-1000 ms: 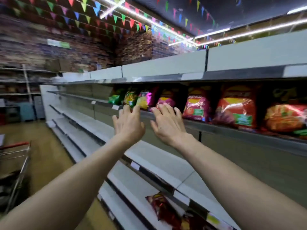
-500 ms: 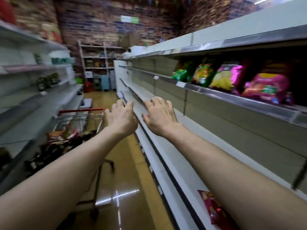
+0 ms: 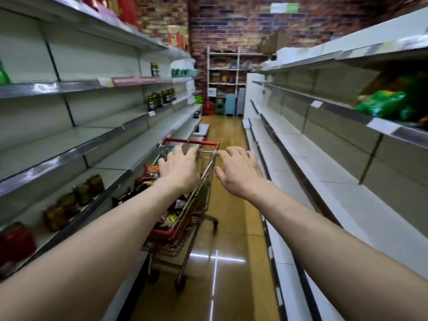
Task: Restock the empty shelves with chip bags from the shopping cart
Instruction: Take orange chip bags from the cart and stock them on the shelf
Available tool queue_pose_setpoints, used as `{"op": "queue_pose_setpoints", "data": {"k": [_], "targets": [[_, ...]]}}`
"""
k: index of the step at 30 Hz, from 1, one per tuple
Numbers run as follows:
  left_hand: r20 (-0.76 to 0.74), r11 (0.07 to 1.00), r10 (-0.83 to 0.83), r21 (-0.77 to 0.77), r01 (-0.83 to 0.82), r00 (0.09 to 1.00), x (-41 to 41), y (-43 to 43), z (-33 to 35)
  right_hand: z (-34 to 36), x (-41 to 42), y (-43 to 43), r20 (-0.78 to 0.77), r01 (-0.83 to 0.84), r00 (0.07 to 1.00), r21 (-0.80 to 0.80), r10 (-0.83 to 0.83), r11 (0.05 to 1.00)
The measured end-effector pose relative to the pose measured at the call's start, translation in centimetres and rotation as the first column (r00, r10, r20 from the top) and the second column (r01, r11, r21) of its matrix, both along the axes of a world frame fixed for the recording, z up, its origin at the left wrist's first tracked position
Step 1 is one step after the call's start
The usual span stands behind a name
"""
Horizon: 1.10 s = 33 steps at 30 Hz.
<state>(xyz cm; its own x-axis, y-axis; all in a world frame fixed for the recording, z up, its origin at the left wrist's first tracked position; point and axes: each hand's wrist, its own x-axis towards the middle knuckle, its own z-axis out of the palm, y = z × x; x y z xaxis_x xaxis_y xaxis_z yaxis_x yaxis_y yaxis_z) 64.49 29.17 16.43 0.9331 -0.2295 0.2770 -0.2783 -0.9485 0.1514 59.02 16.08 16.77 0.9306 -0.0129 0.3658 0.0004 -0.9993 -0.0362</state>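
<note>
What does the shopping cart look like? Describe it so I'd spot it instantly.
Follow the yellow aisle floor away from you. The shopping cart stands at its left side, beside the left shelving. It alone is a wire basket on wheels with a red handle.

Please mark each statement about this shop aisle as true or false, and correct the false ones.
1. The left hand and the right hand hold nothing. True.
2. The shopping cart is empty. False: it holds snack bags.
3. The cart's handle is blue. False: it is red.
4. Jars stand on the low left shelf. True.
5. A green bag lies on the upper right shelf. True.
</note>
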Motion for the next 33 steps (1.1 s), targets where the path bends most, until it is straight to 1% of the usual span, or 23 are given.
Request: {"op": "queue_pose_setpoints", "data": {"k": [5,9,12,16,23,33], "targets": [[-0.052,0.998,0.066,0.004,-0.066,0.996,7.7,2.5,-1.3,-1.3,8.4,1.7,-0.029,-0.082,0.996,0.011,0.083,0.997],[-0.109,0.995,0.080,-0.043,-0.085,0.991,15.5,4.9,-2.2,-2.2,16.2,3.2,-0.080,-0.117,0.990,0.041,0.120,0.992],[-0.169,0.995,0.081,-0.046,-0.090,0.982,21.3,6.8,-2.3,-2.3,22.1,4.0,-0.136,-0.121,0.982,0.057,0.128,0.991],[-0.223,0.989,0.102,-0.085,-0.123,0.970,28.3,9.1,-2.7,-2.7,29.1,4.9,-0.151,-0.117,0.980,0.073,0.127,0.990],[-0.349,0.960,0.107,-0.209,-0.189,0.931,37.6,11.2,-5.0,-4.4,38.4,5.3,-0.204,-0.123,0.969,0.086,0.139,0.989],[-0.425,0.937,0.173,-0.207,-0.281,0.889,49.2,10.6,-8.6,-7.7,52.9,5.2,-0.242,-0.223,0.938,0.129,0.249,0.966]]}}
